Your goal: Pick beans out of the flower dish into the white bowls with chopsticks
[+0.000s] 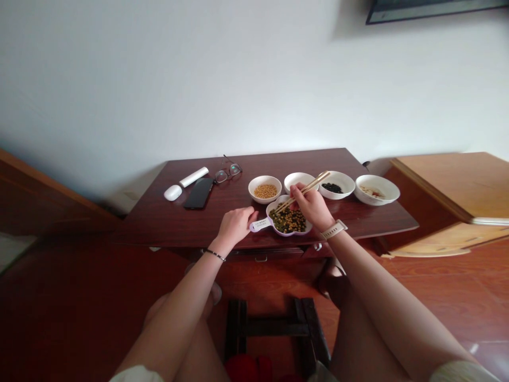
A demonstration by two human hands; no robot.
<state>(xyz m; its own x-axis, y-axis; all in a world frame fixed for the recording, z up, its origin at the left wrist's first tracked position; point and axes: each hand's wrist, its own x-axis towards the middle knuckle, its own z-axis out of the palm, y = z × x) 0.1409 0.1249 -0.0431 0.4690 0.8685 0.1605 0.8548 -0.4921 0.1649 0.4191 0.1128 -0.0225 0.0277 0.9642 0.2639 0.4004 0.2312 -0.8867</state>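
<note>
In the head view, a pale purple, petal-edged dish [299, 233] with a flat labelled handle stands near the table's front edge. It contains mixed yellow beans, dark beans and green ones [289, 219]. My right hand [308, 202] grips a pair of light chopsticks [314, 183], their tips down among the beans at the dish's left side. My left hand [236, 225] rests on the table with its fingers curled, beside the end of the handle. Behind the dish are a bowl of yellow beans [265, 191] and a white bowl [299, 176], partly hidden by my right hand.
To the right stand a white bowl [347, 183] with dark beans and another bowl [392, 192] with pale and reddish bits. Glasses [228, 173], a black phone [199, 192], a white case [173, 192] and a white stick-shaped object [194, 176] lie left on the dark table [159, 220].
</note>
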